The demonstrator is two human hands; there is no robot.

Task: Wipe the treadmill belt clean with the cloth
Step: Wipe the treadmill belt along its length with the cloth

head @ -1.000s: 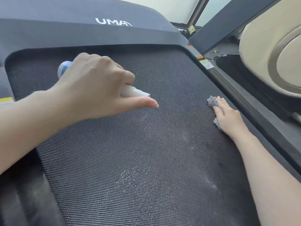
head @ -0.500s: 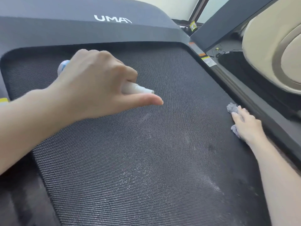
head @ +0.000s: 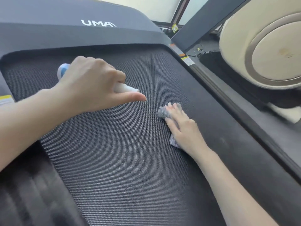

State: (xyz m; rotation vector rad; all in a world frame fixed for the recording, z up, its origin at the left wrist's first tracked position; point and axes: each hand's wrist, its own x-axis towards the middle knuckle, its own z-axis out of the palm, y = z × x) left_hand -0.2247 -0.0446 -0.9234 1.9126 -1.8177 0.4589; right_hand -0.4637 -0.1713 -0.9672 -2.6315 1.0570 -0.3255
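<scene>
The treadmill belt (head: 130, 160) is showing black with a fine, regular woven grid, and pale whitish specks are dotting its middle. The cloth (head: 162, 112) is looking fuzzy and mid-grey. The spray bottle (head: 62, 71) is showing white with a blue band at its rear end. The motor cover (head: 48, 13) is appearing dark grey and carrying white lettering. A warning sticker (head: 188, 60) is showing yellow and white, with an orange mark (head: 182, 54) just above it. The neighbouring machine (head: 260, 46) is gleaming cream, ringed in dull silver.
</scene>
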